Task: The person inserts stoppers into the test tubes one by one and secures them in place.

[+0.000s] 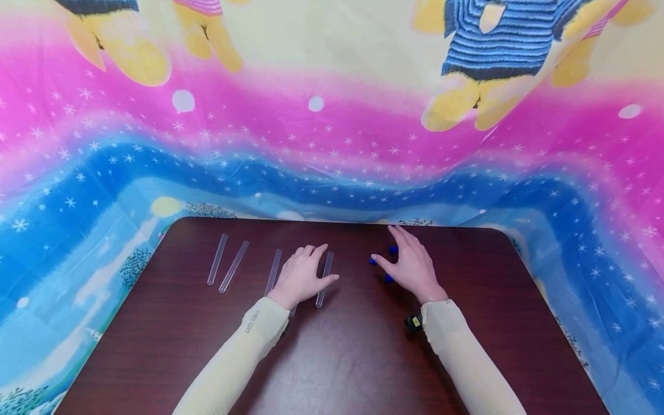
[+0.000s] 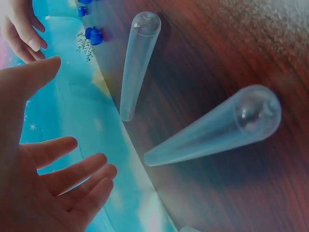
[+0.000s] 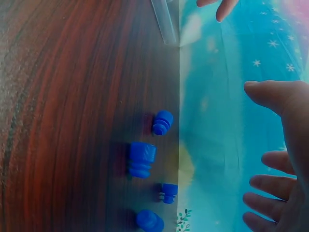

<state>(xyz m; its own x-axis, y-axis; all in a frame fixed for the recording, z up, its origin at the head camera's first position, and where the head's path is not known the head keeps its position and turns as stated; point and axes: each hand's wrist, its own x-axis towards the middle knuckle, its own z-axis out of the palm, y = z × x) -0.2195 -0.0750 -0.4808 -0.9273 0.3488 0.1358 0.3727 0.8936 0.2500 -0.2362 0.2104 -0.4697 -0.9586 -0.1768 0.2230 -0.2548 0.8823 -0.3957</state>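
Observation:
My left hand (image 1: 302,275) hovers over the clear test tubes with fingers spread and thumb out, holding nothing. One test tube (image 1: 324,280) lies just right of that thumb, and another tube (image 1: 272,272) is partly covered by the hand. In the left wrist view, two tubes (image 2: 212,126) lie with their rounded ends toward the camera. My right hand (image 1: 413,266) is held above several blue ribbed stoppers (image 1: 389,278), its fingers extended and nothing in it. The right wrist view shows the stoppers (image 3: 142,159) scattered on the table, apart from the fingers.
Two more tubes (image 1: 217,259) lie side by side at the far left of the dark wooden table (image 1: 353,357). A patterned cloth (image 1: 332,132) hangs behind the table's back edge and along both sides. A black wrist device (image 1: 413,323) shows beside the right cuff.

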